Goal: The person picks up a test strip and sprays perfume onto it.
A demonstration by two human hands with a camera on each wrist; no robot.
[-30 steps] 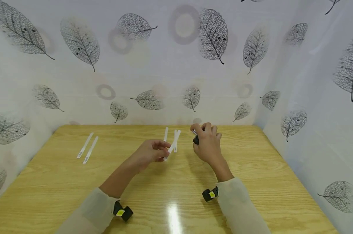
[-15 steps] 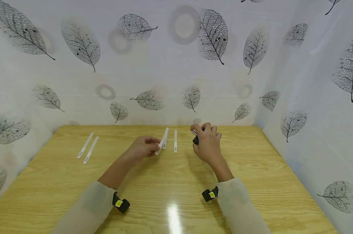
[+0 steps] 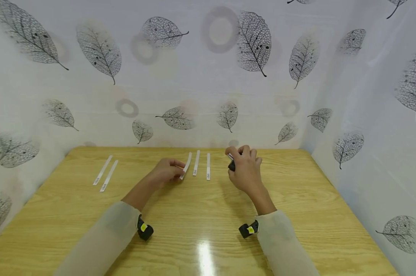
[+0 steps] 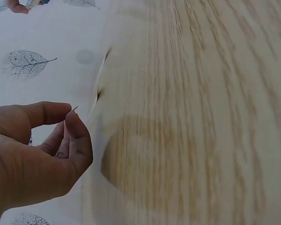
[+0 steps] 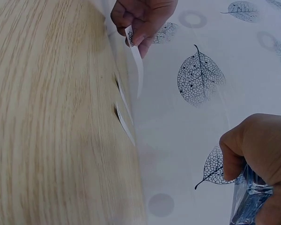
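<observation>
My left hand (image 3: 164,170) pinches a narrow white paper test strip (image 3: 186,165) between thumb and fingertips near its printed end. In the right wrist view that strip (image 5: 138,65) bends in a curve above the table. Just right of it lie two more strips, one (image 3: 196,163) nearer and one (image 3: 208,166) farther right, side by side and apart. My right hand (image 3: 246,168) grips a clear, glassy bottle (image 5: 253,197) farther right. A dark part of the bottle (image 3: 231,165) shows beside the thumb; the fingers hide most of it.
Two further white strips, one (image 3: 102,170) and another (image 3: 109,175), lie parallel at the left of the wooden table (image 3: 201,214). A pale leaf-patterned sheet (image 3: 194,76) stands behind the table and along its sides. Each wrist carries a black camera.
My left hand has moved left with its strip, past the two middle strips, and now holds it left of them. The right hand keeps its place and its grip.
</observation>
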